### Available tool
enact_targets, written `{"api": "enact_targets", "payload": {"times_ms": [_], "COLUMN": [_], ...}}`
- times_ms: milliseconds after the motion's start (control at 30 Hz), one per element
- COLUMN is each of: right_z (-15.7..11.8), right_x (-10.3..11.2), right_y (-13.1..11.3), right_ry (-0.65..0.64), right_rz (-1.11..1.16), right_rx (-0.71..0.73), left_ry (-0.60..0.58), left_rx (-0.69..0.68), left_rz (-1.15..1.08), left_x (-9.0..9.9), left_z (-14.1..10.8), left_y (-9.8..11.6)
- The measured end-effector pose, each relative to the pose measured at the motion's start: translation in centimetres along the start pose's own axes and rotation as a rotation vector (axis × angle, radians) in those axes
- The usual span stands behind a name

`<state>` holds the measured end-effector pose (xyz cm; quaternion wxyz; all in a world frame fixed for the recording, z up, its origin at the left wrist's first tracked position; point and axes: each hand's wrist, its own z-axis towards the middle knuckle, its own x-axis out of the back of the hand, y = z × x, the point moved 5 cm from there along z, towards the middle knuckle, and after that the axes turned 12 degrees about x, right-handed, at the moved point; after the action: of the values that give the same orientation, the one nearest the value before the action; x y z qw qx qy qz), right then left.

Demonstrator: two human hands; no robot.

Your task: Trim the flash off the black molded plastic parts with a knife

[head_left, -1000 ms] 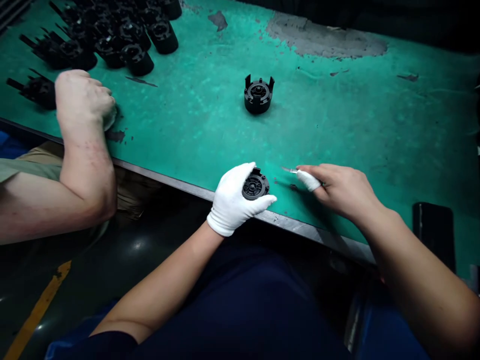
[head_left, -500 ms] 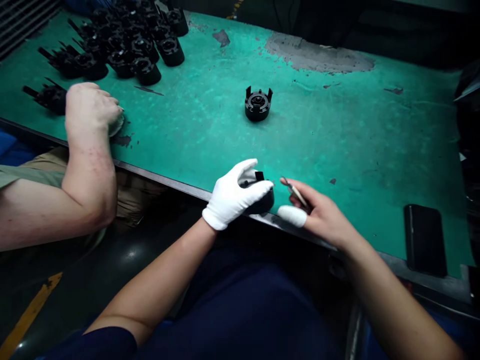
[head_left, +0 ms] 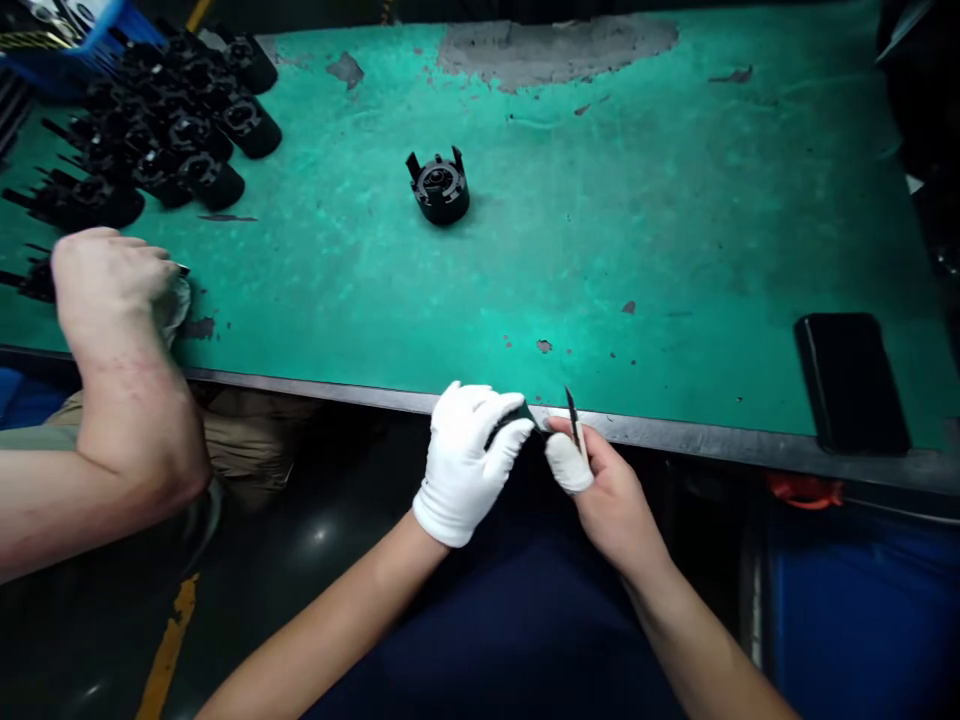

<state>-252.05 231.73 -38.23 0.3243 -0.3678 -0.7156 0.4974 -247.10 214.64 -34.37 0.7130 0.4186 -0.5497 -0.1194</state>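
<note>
My left hand, in a white glove, is closed around a black plastic part at the table's front edge. Most of that part is hidden by the glove. Just to its right, my right hand is bare except for a white cover on the thumb. It grips a small knife with a pale handle, its thin dark blade pointing up and away from me. The right fingertips are close to the black part; whether they touch it I cannot tell. Farther back, a round black housing with upright prongs stands on the table.
Several similar black housings crowd the green table at the far left, beside a blue bin. A co-worker's arm rests at the left edge. A black phone-like object lies at the right.
The view has shifted. My left hand has rolled over the black part, covering more of it. My right hand has come closer to it, and the knife now points more upright.
</note>
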Motion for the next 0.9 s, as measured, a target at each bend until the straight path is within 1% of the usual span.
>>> {"api": "enact_targets", "payload": {"times_ms": [67,133,200,267,333,433,533,667,800,900], "right_z": [-0.9,-1.4,-1.1,-0.2,0.7,1.5,1.8,2.4,3.0,3.2], "right_x": [0.9,1.2,1.1,0.8,0.6,0.5,0.5,0.7,0.8,0.5], "right_y": [1.6,2.9,3.5,3.5,3.4,3.4,3.2,3.0,2.6,2.3], "right_ry": [-0.008,-0.08,-0.167,-0.227,-0.245,-0.264,-0.302,-0.296,-0.323,-0.333], "right_rz": [0.027,0.059,0.06,0.041,0.034,0.051,0.061,0.074,0.08,0.039], "right_rx": [-0.042,-0.094,-0.093,-0.042,-0.005,-0.011,-0.002,0.013,-0.024,-0.073], "left_ry": [-0.013,0.004,0.037,0.06,0.064,0.039,0.04,0.043,0.008,-0.011], "left_rx": [-0.038,-0.048,-0.058,-0.078,-0.099,-0.123,-0.139,-0.155,-0.155,-0.17], "left_rz": [0.104,0.108,0.084,0.07,0.059,0.037,0.018,0.015,0.026,0.017], "left_x": [-0.5,-0.7,-0.7,-0.9,-1.1,-1.3,-1.4,-1.4,-1.5,-1.5], "left_z": [0.2,0.4,0.5,0.6,0.6,0.5,0.4,0.3,0.5,0.7], "left_y": [-0.1,-0.2,-0.3,-0.4,-0.6,-0.8,-1.0,-1.2,-1.6,-1.7]}}
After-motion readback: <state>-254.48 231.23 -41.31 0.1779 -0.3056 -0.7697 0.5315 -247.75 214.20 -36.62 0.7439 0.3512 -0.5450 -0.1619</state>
